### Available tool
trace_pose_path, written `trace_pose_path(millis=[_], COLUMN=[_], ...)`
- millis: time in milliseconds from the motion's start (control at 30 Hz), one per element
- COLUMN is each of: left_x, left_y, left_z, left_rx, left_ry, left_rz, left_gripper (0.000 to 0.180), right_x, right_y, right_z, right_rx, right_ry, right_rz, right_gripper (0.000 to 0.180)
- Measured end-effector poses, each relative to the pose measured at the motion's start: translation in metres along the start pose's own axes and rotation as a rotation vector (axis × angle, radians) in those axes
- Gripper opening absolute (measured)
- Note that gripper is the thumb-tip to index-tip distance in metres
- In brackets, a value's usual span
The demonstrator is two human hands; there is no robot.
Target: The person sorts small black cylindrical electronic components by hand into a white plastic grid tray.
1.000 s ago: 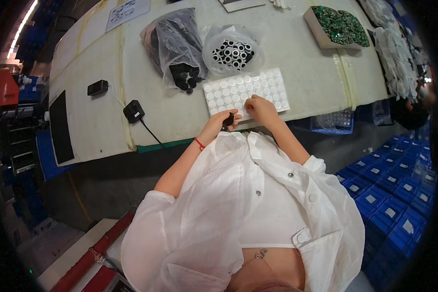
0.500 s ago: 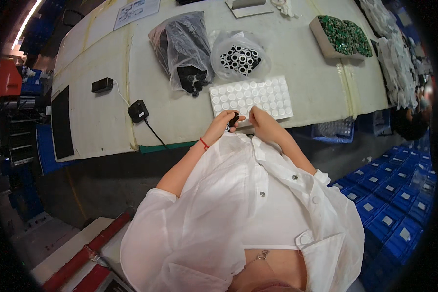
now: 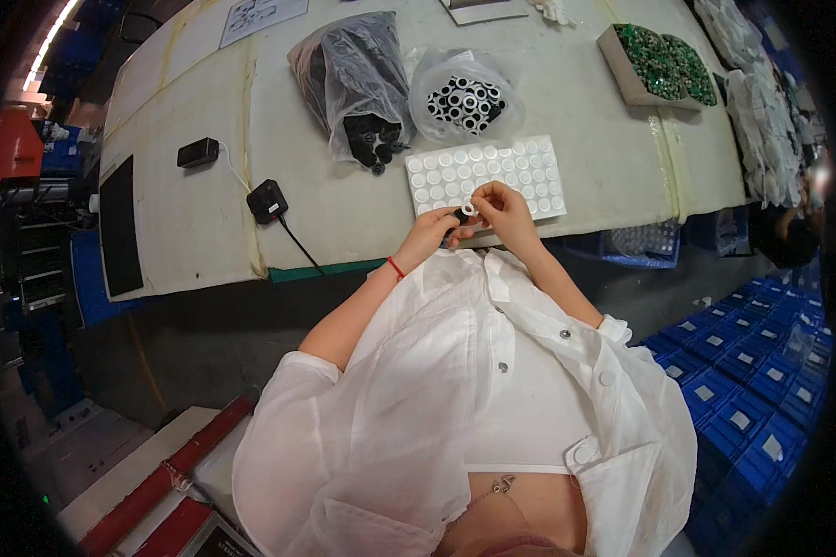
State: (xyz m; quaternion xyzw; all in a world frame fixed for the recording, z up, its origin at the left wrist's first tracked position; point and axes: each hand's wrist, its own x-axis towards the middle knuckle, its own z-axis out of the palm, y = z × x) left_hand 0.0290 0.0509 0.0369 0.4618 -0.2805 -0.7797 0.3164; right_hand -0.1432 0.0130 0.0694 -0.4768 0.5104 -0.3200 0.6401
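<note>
Close to the table's near edge, my left hand (image 3: 434,236) has its fingers closed round a small black part (image 3: 460,215). My right hand (image 3: 507,215) pinches a white ring (image 3: 469,210) against the black part's end; whether the two are joined I cannot tell. Just beyond both hands lies a white tray (image 3: 559,210) with rows of round white caps, partly covered by my right hand. Past it sits an open clear bag (image 3: 514,126) of black-and-white rings. To its left, a larger clear bag (image 3: 344,65) lies with small black parts showing at its mouth.
A box (image 3: 622,79) of green circuit boards stands at the far right of the table (image 3: 585,148). On the left are a black adapter (image 3: 267,201) with a cable, a small black box (image 3: 198,153) and a black mat (image 3: 121,232). Blue bins (image 3: 715,371) fill the lower right.
My right hand has turned and opened from a fist-like curl into a pinch on a white ring, now at the black part in my left hand. The view has shifted slightly.
</note>
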Motion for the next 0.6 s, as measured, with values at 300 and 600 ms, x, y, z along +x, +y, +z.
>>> trace_pose_path(millis=[300,600], left_x=[-0.001,0.001], left_y=[-0.005,-0.007], left_z=[0.003,0.000], left_rx=[-0.077,-0.007], left_ry=[0.030,0.036], left_rz=[0.049,0.069], left_gripper=[0.031,0.035], right_x=[-0.002,-0.008], right_y=[0.016,0.014], right_z=[0.005,0.002], right_rx=[-0.171,-0.249], right_ry=[-0.015,0.037], right_rz=[-0.088,-0.121], right_gripper=[0.009,0.010])
